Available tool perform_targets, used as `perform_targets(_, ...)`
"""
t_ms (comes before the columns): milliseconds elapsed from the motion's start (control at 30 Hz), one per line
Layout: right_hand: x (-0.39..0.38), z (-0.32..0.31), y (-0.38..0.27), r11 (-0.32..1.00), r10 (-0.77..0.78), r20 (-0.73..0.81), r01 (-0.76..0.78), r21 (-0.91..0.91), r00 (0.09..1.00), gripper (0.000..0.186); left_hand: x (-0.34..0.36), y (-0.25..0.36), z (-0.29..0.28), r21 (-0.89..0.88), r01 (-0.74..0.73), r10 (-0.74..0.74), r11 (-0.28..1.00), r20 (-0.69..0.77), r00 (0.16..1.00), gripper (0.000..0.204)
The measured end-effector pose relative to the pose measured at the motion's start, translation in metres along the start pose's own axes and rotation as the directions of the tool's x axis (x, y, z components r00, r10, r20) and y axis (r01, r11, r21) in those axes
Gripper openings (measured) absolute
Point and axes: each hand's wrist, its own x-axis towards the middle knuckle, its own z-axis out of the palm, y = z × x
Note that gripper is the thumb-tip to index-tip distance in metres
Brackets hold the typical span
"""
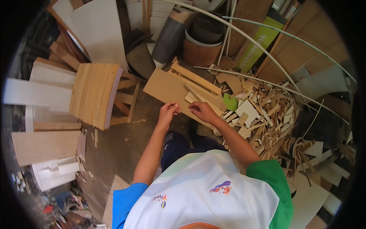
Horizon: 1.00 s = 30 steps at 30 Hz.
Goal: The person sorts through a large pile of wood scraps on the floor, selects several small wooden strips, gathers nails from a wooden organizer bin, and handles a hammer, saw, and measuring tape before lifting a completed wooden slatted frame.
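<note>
In front of my body, my left hand (169,111) is raised with its fingers curled together and the thumb against them. My right hand (203,111) faces it a short gap away, its fingers bent inward and closed. Whatever either hand pinches, if anything, is too small to make out. Beneath and beyond them lies a wide brown board (162,84). On this board rest a slotted wooden frame (196,78) and a narrow wooden strip (194,93), the strip close to my right hand.
A slatted wooden stool (93,95) stands at the left, near stacked boards (45,147). Wood offcuts (267,118) heap up on the right, with a green piece (230,102) at their edge. Behind are a dark roll (171,36), a brown bucket (202,51) and long bent strips (248,36).
</note>
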Motion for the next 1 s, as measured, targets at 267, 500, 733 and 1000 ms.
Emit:
perform_targets(267,0.041,-0.041,0.071,0.9,0.376,-0.222,-0.298,0.318,0.9,0.018,0.132,0.021,-0.015,0.094,0.117,-0.131,0.989,0.149,0.98,0.018)
perform_targets(500,0.065,-0.054,0.163,0.725,0.683,-0.365,-0.529,0.44,0.632,0.022,0.275,-0.016,-0.043,0.523,-0.034,-0.005,0.851,0.073,0.997,0.017)
perform_targets(733,0.123,-0.054,0.238,0.727,0.636,-0.581,-0.646,0.231,0.508,0.033,0.372,-0.041,-0.031,0.825,-0.21,0.15,0.525,0.153,0.977,0.028)
perform_targets(1000,0.106,-0.058,0.31,0.387,0.577,-0.809,-0.91,0.149,0.113,0.052,0.424,-0.07,-0.046,0.994,0.07,-0.04,0.089,-0.067,0.997,0.043)
